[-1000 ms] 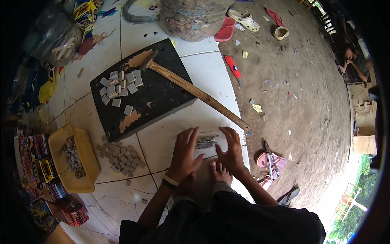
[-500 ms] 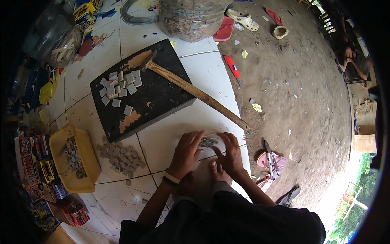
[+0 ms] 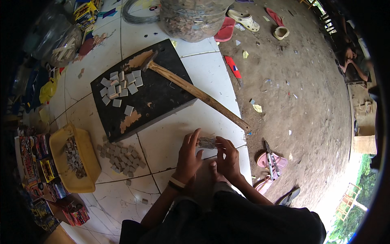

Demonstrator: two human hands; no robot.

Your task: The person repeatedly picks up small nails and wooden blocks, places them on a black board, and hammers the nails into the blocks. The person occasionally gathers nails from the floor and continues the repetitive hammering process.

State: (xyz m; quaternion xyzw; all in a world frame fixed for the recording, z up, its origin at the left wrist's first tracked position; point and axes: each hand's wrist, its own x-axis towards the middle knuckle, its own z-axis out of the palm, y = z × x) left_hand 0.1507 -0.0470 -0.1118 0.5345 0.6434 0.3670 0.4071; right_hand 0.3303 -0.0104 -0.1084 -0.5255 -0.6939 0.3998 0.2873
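Observation:
A small bundle of short, thin metal wires (image 3: 208, 142) lies sideways between my two hands, over the white tiles. My left hand (image 3: 189, 157) is against its left end, thumb and fingers upright around it. At the other end, the curled fingers of my right hand (image 3: 228, 157) press on the wire tips. A few loose wires stick out above the bundle. Just beyond my hands, a hammer (image 3: 195, 93) with a wooden handle rests across a black block (image 3: 162, 95). Small grey square tiles (image 3: 116, 89) are piled on that block.
Left of me, more small grey tiles (image 3: 122, 158) are heaped beside a yellow tub (image 3: 90, 162). A large clear container (image 3: 193, 20) of tile pieces and a wire coil (image 3: 136, 12) stand at the back. Pliers (image 3: 271, 158) lie on pink sandals (image 3: 280, 160) on the dirt floor.
My hands have closed in on the bundle from both ends, and the wires now look more evenly lined up between them. My right fingers have curled inward.

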